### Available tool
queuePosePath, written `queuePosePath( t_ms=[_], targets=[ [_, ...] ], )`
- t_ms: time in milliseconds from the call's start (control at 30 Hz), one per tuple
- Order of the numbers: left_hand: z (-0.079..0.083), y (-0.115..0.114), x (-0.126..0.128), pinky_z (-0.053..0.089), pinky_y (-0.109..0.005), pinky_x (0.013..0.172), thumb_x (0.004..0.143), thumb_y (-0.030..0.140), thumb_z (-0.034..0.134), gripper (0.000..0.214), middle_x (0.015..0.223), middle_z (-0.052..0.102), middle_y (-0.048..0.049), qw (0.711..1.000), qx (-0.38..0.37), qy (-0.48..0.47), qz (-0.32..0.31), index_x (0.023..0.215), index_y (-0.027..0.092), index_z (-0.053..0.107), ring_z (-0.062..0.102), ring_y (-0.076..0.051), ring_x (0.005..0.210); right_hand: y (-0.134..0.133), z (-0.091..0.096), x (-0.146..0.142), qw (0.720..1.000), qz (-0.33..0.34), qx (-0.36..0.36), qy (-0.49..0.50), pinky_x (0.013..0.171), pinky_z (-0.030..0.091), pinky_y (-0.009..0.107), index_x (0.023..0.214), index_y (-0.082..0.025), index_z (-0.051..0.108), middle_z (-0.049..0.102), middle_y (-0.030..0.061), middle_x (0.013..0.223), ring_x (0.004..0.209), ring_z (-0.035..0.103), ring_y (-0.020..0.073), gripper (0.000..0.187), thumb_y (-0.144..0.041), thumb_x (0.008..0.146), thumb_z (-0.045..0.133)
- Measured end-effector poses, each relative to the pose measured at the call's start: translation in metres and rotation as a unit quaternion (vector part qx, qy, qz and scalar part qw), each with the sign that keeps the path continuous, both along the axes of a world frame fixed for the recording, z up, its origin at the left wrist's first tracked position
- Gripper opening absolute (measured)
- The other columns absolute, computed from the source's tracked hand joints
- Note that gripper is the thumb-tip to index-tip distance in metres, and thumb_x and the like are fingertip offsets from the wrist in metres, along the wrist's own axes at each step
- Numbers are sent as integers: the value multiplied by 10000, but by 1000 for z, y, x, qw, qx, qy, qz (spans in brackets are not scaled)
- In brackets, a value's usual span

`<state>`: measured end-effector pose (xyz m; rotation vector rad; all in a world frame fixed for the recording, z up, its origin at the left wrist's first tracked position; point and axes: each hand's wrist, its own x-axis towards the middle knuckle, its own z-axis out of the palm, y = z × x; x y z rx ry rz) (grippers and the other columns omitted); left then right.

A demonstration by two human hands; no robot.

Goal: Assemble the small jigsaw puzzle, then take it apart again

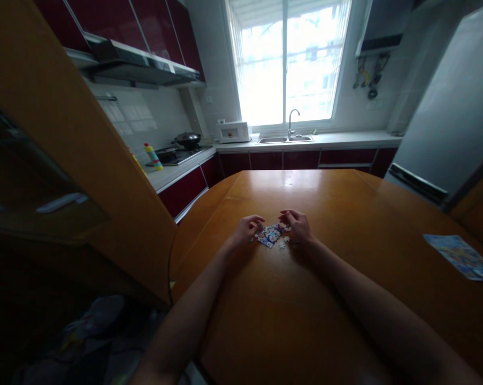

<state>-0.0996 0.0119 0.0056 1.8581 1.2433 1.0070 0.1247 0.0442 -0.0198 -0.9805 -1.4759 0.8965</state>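
Observation:
A partly joined jigsaw puzzle [270, 235] with a blue, white and pinkish print lies on the brown wooden table [265, 299]. Loose puzzle pieces [282, 244] lie at its near right side, some pale side up. My left hand [245, 229] is at the puzzle's left edge, fingers curled and closed near the thumb. On the right, just over the puzzle's far right corner, my right hand [298, 224] has its thumb and fingertips pinched together. Whatever either hand holds is too small to make out.
A colourful printed sheet [461, 256] lies at the table's right. Beyond the table are a counter with a sink [285, 140], a white microwave [233, 132], a lidded wok [188, 140] and a yellow bottle [153, 156]. A fridge [445, 107] stands at right.

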Motion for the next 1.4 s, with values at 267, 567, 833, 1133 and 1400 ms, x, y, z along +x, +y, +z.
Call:
queuePosePath(
  t_ms=[267,567,833,1133,1400],
  targets=[
    [3,-7,12,542,-253,663,772,411,766,358,841,753,-77,997,3,-69,-20,960,116,691,712,-180,755,-19,6,-14,995,75,31,-52,666,515,301,861,-177,744,748,51,803,706,659,185,239,-389,768,686],
    [-1,-3,10,554,-267,645,770,448,770,417,863,767,-106,996,-10,-85,-4,996,100,724,705,-180,715,-24,7,-15,996,59,37,-59,626,481,273,842,-165,692,699,31,768,663,599,152,193,-345,805,632],
    [-1,-7,15,527,-234,607,743,411,792,468,749,736,-54,996,-26,-75,-38,1087,107,702,683,-155,648,-33,7,-24,994,92,33,-50,658,510,288,827,-165,725,733,52,771,706,647,177,204,-342,821,624],
    [-7,4,6,497,-225,537,836,471,664,400,738,711,-56,999,-2,-45,18,1003,109,700,646,-145,594,-19,-3,-18,993,45,61,-87,708,498,295,866,-160,725,722,52,815,751,636,177,188,-257,841,565],
    [-6,4,4,461,-205,606,860,219,519,272,837,718,-59,998,35,38,41,973,132,751,624,-134,696,-19,-7,-13,983,7,93,-157,752,478,284,882,-175,733,717,56,870,811,636,174,168,-189,879,566]
  ],
)
